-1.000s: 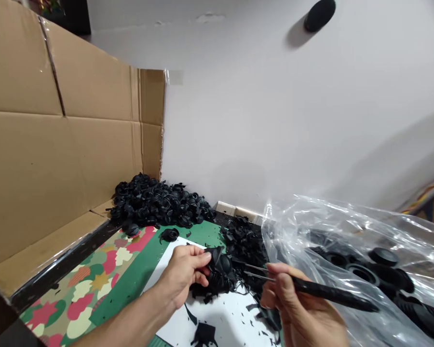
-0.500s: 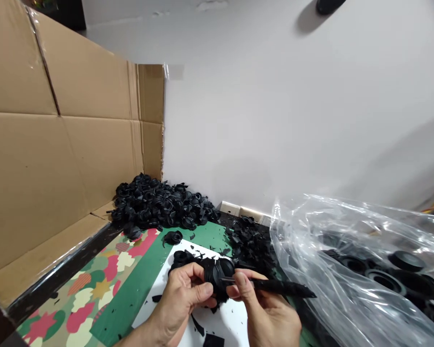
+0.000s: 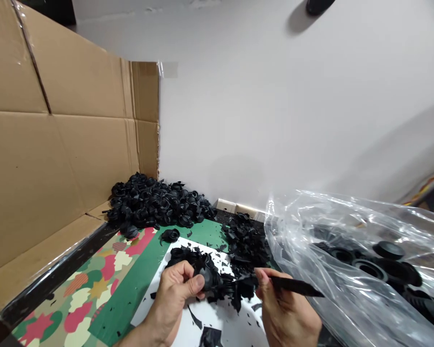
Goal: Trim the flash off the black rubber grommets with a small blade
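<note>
My left hand [image 3: 173, 301] is closed, thumb and fingers pinching a black ribbed rubber piece [image 3: 210, 278] above a white sheet [image 3: 197, 308]. Between the fingers of my right hand [image 3: 289, 308] is a slim black-handled tool [image 3: 296, 285], its back end pointing right. Its working tip is lost among dark scraps [image 3: 245, 286] in front of the fingers, so I cannot tell its kind. More black ribbed pieces lie just behind my left hand, on the sheet. Small black shavings and a dark square piece [image 3: 210, 336] are on the sheet nearer to me.
A large heap of black ribbed parts [image 3: 155, 200] fills the back left corner by a cardboard wall [image 3: 83, 154]. Black scraps [image 3: 246, 238] are piled behind my right hand. On the right, a transparent plastic bag [image 3: 296, 241] holds black rings. Green and patterned sheets [image 3: 90, 284] cover the left.
My right hand and the tool have moved right, away from the ribbed piece. Black scraps now show between the hands. My left hand keeps its hold, shifted slightly left.
</note>
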`<state>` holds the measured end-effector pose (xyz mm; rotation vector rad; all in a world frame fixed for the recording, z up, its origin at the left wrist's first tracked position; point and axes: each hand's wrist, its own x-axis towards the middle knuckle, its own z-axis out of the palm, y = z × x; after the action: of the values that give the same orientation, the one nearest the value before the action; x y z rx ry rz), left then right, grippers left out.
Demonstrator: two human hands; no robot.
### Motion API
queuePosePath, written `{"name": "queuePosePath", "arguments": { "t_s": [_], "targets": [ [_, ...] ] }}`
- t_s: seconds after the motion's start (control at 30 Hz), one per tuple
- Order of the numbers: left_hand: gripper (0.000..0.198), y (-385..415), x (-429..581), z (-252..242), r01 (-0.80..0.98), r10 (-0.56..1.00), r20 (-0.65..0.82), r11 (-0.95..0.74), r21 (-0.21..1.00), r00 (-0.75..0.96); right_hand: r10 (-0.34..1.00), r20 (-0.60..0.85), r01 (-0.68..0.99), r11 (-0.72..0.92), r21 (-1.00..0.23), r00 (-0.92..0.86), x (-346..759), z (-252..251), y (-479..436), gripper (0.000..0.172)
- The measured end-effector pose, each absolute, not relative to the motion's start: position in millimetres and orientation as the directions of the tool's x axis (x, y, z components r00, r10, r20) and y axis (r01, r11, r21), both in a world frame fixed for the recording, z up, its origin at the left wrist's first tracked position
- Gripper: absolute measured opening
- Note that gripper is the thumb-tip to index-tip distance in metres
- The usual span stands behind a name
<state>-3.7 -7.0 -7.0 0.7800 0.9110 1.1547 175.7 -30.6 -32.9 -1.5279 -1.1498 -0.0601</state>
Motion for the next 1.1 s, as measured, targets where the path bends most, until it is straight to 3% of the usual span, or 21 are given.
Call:
{"name": "queuePosePath", "arguments": {
  "t_s": [0.07,0.23,0.33,0.4,0.53,0.67,0.77,0.93,1.1],
  "targets": [
    [0.041,-4,-5,-7,-0.419,0.964,-0.224,0.265,0.869,0.145,0.646,0.438,0.531,0.059,-0.845,0.625,175,-32,-34,0.042],
    [0.038,0,-4,-8,-0.426,0.955,-0.261,0.296,0.855,0.141,0.734,0.13,0.222,-0.029,-0.975,0.667,172,-25,-34,0.05],
    [0.031,-2,-2,-11,-0.367,0.971,-0.202,0.236,0.9,0.127,0.756,0.112,0.007,0.14,-0.99,0.645,172,-23,-32,0.049],
    [0.028,-4,-1,-12,-0.305,0.985,-0.131,0.16,0.939,0.115,0.797,0.147,-0.046,0.214,-0.976,0.586,165,-23,-32,0.042],
    [0.025,-8,0,-12,-0.195,0.996,0.002,0.016,0.981,0.094,0.864,0.24,0.137,0.2,-0.97,0.443,137,-25,-35,0.025],
    [0.028,-11,1,-12,-0.147,0.996,0.005,0.008,0.989,0.092,0.866,0.305,0.251,0.217,-0.943,0.397,114,-30,-34,0.018],
    [0.029,-12,2,-13,-0.126,0.996,-0.004,0.015,0.992,0.092,0.844,0.3,0.291,0.181,-0.94,0.444,107,-35,-32,0.019],
    [0.026,-11,2,-12,-0.119,0.992,0.018,-0.004,0.993,0.122,0.79,0.438,0.394,0.273,-0.878,0.429,103,-35,-30,0.021],
    [0.027,-16,-1,-10,-0.175,0.965,0.001,0.046,0.983,0.263,0.795,0.356,0.433,0.133,-0.892,0.49,128,-27,-20,0.026]
  ]
}}
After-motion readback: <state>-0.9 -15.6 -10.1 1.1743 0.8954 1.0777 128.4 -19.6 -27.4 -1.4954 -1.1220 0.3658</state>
